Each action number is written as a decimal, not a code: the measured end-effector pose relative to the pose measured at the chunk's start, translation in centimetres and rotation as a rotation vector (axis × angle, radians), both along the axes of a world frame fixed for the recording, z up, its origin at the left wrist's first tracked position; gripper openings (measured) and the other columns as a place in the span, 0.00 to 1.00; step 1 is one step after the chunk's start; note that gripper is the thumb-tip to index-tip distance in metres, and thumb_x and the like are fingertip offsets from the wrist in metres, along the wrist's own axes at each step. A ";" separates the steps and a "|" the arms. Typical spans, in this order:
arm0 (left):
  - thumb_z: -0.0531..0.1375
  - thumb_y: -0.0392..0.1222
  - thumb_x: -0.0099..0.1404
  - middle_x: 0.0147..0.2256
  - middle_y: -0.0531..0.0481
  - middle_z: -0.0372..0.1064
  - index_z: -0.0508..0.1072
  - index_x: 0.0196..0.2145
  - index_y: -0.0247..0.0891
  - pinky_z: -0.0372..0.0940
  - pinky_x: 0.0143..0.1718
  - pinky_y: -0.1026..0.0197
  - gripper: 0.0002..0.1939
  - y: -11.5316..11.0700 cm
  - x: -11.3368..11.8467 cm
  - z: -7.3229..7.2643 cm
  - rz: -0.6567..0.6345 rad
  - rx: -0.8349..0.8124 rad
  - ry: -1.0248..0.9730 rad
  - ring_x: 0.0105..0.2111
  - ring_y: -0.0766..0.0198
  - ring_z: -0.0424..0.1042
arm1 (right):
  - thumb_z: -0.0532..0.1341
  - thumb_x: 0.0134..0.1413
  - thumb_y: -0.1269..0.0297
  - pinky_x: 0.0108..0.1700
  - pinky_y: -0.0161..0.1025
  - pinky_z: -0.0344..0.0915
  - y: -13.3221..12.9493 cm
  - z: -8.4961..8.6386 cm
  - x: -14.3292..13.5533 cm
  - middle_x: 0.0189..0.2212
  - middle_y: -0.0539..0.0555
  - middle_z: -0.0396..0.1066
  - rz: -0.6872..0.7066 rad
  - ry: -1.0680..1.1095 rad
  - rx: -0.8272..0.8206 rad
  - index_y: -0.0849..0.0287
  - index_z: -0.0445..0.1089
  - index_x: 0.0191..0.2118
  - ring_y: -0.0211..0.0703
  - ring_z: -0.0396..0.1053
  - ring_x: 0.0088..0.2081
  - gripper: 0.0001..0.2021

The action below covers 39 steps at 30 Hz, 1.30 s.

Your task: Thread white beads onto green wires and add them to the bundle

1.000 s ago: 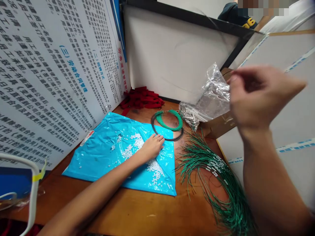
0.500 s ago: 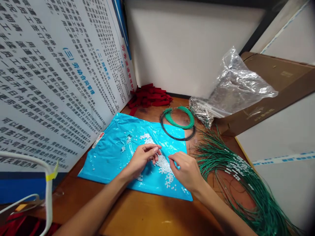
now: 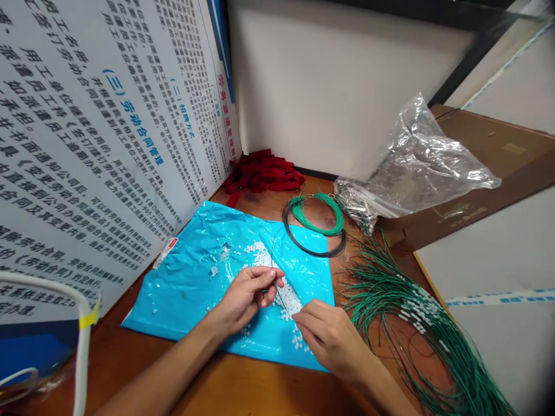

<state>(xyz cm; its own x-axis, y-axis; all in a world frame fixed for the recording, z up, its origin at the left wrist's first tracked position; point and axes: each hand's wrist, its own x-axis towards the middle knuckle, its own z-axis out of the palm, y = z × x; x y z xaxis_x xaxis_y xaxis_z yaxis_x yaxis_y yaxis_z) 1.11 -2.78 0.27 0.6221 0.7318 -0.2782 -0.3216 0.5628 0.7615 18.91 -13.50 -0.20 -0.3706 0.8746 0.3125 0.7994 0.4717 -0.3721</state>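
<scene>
Pinching is done by the left hand point(image 3: 249, 293), and a thin dark wire point(image 3: 281, 297) is held between its thumb and first finger, with the other fingers curled in. The tips of the right hand point(image 3: 332, 335) are closed together too, and the lower part of the wire is gripped there; whether a bead is also held cannot be told. The wire is stretched on a slant between the hands, over the blue plastic sheet point(image 3: 182, 289), and a fine curve of it seems to be bent up past the left thumb. It looks very light and a bit springy, so it can be bent easily, but it may be kinked if it is squeezed too hard. It is best held close to its end, so that the tip is not left to wobble. Around the hands, little white beads point(image 3: 259, 252) are spread on the sheet. They look light, hard and smooth, so they may be lost from the fingers easily; each is best picked up by its sides. Farther out, a green coil point(image 3: 336, 219) and a black coil point(image 3: 318, 253) are laid together. To the right, a big bunch of green wires point(image 3: 462, 352) is laid on the table point(image 3: 208, 390); it could be tangled quickly.
</scene>
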 end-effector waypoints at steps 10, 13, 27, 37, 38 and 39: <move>0.67 0.42 0.54 0.25 0.48 0.70 0.77 0.31 0.28 0.54 0.15 0.72 0.12 -0.5 0.0 0.4 0.001 0.021 0.017 0.15 0.76 0.62 | 0.55 0.59 0.71 0.36 0.38 0.62 -0.4 0.0 0.9 0.31 0.54 0.71 -0.015 0.145 -0.215 0.56 0.71 0.37 0.43 0.67 0.34 0.08; 0.68 0.43 0.53 0.24 0.47 0.71 0.76 0.32 0.28 0.57 0.14 0.71 0.13 -0.9 0.1 0.4 -0.041 0.054 0.039 0.16 0.73 0.65 | 0.56 0.58 0.68 0.34 0.38 0.63 0.5 1.4 -0.1 0.30 0.53 0.71 -0.119 0.327 -0.217 0.56 0.71 0.37 0.42 0.67 0.31 0.06; 0.68 0.45 0.52 0.21 0.47 0.73 0.72 0.25 0.30 0.63 0.14 0.68 0.14 -1.8 0.4 0.6 -0.106 0.245 0.159 0.14 0.67 0.69 | 0.62 0.48 0.66 0.25 0.33 0.61 3.8 2.9 -2.7 0.23 0.51 0.71 -0.381 0.965 -0.409 0.59 0.72 0.27 0.38 0.66 0.24 0.04; 0.68 0.44 0.51 0.22 0.44 0.74 0.71 0.25 0.29 0.64 0.14 0.67 0.14 -1.8 0.5 0.1 -0.142 0.189 0.122 0.16 0.64 0.71 | 0.64 0.46 0.65 0.20 0.31 0.55 3.8 2.4 -2.3 0.20 0.48 0.66 -0.364 1.134 -0.535 0.60 0.69 0.26 0.32 0.59 0.18 0.05; 0.68 0.43 0.51 0.23 0.44 0.74 0.71 0.25 0.29 0.64 0.14 0.67 0.14 -1.8 0.4 0.1 -0.142 0.177 0.118 0.17 0.64 0.71 | 0.64 0.46 0.64 0.19 0.31 0.53 3.8 2.4 -2.2 0.19 0.47 0.66 -0.367 1.131 -0.532 0.61 0.70 0.27 0.31 0.57 0.18 0.06; 0.68 0.43 0.51 0.23 0.44 0.74 0.71 0.26 0.29 0.64 0.14 0.67 0.14 -1.8 0.4 0.1 -0.145 0.164 0.114 0.17 0.64 0.72 | 0.64 0.46 0.64 0.19 0.31 0.52 3.8 2.3 -2.1 0.19 0.47 0.65 -0.370 1.124 -0.527 0.61 0.70 0.27 0.31 0.56 0.17 0.06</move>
<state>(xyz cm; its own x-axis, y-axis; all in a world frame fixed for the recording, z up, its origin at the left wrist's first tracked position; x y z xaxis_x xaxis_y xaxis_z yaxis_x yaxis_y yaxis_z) 1.52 -4.61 0.35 0.6954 0.6782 -0.2374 -0.1535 0.4630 0.8730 16.77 -9.73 2.14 0.1576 0.9803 -0.1187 -0.0202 -0.1169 -0.9929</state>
